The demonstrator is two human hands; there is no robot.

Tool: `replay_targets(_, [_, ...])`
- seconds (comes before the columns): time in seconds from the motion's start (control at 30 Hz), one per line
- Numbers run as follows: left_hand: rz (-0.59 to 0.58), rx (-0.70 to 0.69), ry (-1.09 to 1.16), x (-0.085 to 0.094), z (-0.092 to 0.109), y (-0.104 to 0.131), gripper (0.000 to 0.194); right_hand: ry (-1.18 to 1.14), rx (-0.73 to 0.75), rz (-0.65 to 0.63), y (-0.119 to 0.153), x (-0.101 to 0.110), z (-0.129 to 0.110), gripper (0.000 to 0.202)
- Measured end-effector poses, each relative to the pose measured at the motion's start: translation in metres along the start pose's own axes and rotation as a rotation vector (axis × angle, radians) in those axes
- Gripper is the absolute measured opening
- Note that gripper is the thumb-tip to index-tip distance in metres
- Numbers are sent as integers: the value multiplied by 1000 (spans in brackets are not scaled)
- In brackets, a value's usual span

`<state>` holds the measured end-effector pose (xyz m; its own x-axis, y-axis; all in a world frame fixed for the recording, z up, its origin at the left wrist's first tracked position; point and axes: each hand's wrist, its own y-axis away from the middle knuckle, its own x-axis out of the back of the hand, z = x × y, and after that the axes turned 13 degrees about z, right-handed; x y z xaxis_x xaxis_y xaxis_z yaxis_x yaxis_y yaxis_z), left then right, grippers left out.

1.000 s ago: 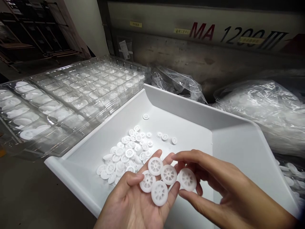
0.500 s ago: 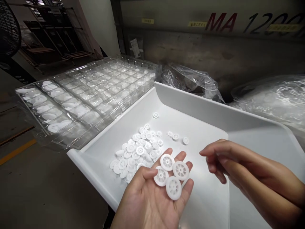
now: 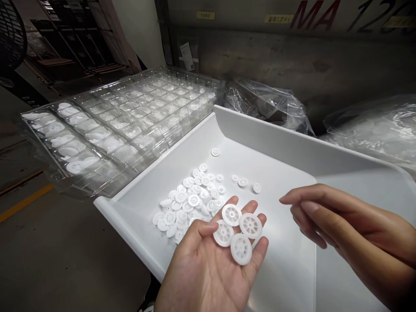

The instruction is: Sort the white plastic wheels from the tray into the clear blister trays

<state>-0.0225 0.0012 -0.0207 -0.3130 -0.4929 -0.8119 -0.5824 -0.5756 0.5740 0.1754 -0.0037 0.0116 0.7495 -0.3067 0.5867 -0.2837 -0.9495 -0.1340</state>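
Observation:
My left hand point(image 3: 208, 271) lies palm up over a white plastic bin point(image 3: 269, 130). Several round white plastic wheels point(image 3: 241, 249) with spokes rest on its palm and fingers, and the thumb touches the edge of the leftmost one. To the right, my right hand point(image 3: 328, 212) hovers above the bin, apart from the wheels. Its index finger points left, the thumb stays a little away from it, and the other fingers curl loosely; nothing shows between them. Beyond my left hand, a pile of similar white wheels point(image 3: 180, 196) covers part of the bin floor, with a few loose ones point(image 3: 242, 182) beside it.
A clear compartment tray point(image 3: 143, 143) stands along the bin's left side, white parts lying in many of its pockets. Clear plastic bags point(image 3: 273, 106) lie behind the bin, and more plastic film point(image 3: 377, 121) is at the right. A machine marked MA point(image 3: 315, 15) rises behind; a fan point(image 3: 11, 34) is far left.
The view has shifted slightly. My left hand still holds the same wheels, in nearly the same pose. My right hand is slightly farther right in view, its fingers little changed.

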Motion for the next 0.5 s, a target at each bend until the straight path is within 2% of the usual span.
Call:
replay_targets(0.1, [-21,10,-4,2,1,-1,59,-12,-19,-76,-1,4,5,20])
replay_targets(0.23, [-34,17,0,2,1,-1,55,10,60,-77,-2,3,6,17])
replay_targets(0.5, [-74,12,-5,0,1,1,57,-28,190,-185,4,0,2,15])
